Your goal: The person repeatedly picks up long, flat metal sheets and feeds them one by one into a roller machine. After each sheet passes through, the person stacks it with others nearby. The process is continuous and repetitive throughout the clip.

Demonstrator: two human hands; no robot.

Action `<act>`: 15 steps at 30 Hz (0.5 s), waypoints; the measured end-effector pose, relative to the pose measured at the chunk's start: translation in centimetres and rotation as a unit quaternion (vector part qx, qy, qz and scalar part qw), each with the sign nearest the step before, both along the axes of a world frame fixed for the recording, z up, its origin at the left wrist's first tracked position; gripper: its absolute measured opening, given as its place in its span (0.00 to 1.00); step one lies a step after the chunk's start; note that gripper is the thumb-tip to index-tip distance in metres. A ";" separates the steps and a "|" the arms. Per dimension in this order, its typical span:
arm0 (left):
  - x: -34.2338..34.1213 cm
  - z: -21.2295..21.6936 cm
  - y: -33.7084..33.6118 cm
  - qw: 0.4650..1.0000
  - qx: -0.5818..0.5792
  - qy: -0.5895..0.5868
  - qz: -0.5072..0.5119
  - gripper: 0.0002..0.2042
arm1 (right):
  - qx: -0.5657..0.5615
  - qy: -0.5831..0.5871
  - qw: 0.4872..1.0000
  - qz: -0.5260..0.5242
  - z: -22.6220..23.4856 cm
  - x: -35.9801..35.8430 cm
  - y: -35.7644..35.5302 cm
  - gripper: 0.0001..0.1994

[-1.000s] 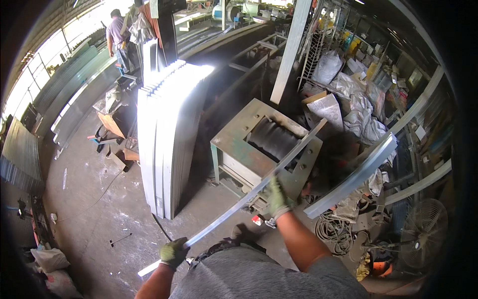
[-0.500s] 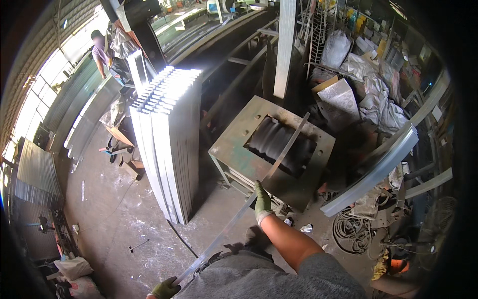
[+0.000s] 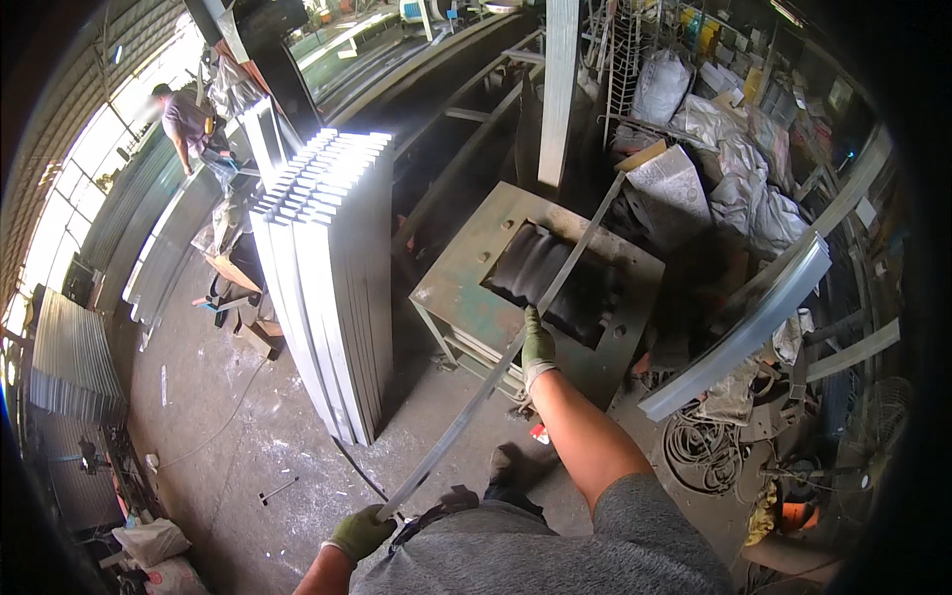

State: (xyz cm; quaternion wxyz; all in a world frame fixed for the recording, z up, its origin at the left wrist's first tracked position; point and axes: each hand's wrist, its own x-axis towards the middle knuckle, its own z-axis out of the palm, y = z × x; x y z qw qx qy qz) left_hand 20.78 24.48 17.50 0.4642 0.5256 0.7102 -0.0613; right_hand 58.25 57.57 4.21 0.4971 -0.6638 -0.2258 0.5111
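A long, narrow metal strip slants from my waist up to the right, across the top of a metal machine. My left hand, in a green-palmed work glove, is closed round its near end at my left side. Farther along, my right hand, gloved too, grips the strip at the machine's near edge. Beneath the strip, the boxy machine has a square opening with dark ribbed rollers inside. The strip's far end reaches past the machine's far edge.
Left of the machine stands a tall stack of shiny metal profiles. More long profiles lean at right, above coiled cable. White sacks and a cardboard box lie behind. A person bends over metal sheets at far left.
Both my hands have moved forward with the strip, and its far end now extends farther beyond the machine. The person at far left has shifted slightly and leans over more.
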 end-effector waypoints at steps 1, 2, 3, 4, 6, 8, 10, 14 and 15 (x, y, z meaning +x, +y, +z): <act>-0.4 -0.2 -0.3 1.000 -0.012 0.022 0.013 0.23 | 0.001 -0.018 1.000 -0.006 -0.2 -0.4 -0.4 0.46; -0.8 -0.4 -0.9 1.000 0.000 0.031 -0.001 0.23 | 0.001 -0.042 0.999 -0.004 -0.5 -0.7 -1.0 0.46; -0.9 -0.8 -1.5 0.999 0.004 0.053 -0.013 0.23 | -0.012 -0.062 0.998 -0.004 -0.8 -0.9 -1.4 0.46; -1.1 -1.2 -2.1 0.997 0.003 0.077 -0.028 0.23 | -0.021 -0.084 0.996 0.001 -1.3 -1.3 -2.0 0.47; -1.7 -1.9 -3.4 0.997 0.016 0.070 -0.042 0.23 | 0.009 -0.112 0.993 -0.019 -2.6 -1.8 -2.9 0.47; -2.9 -2.5 -4.6 0.996 0.025 0.067 -0.056 0.23 | 0.015 -0.138 0.990 -0.018 -4.3 -2.0 -3.6 0.48; -4.4 -3.1 -5.9 0.995 0.032 0.052 -0.085 0.22 | 0.000 -0.104 0.994 -0.013 -6.2 -2.7 -4.3 0.49; -7.7 -5.3 -9.0 0.991 0.029 0.037 -0.123 0.16 | -0.019 -0.095 0.995 0.022 -8.7 -4.2 -7.5 0.47; -8.6 -5.8 -10.0 0.990 0.032 0.036 -0.130 0.15 | -0.048 -0.123 0.990 0.047 -9.0 -4.4 -8.3 0.47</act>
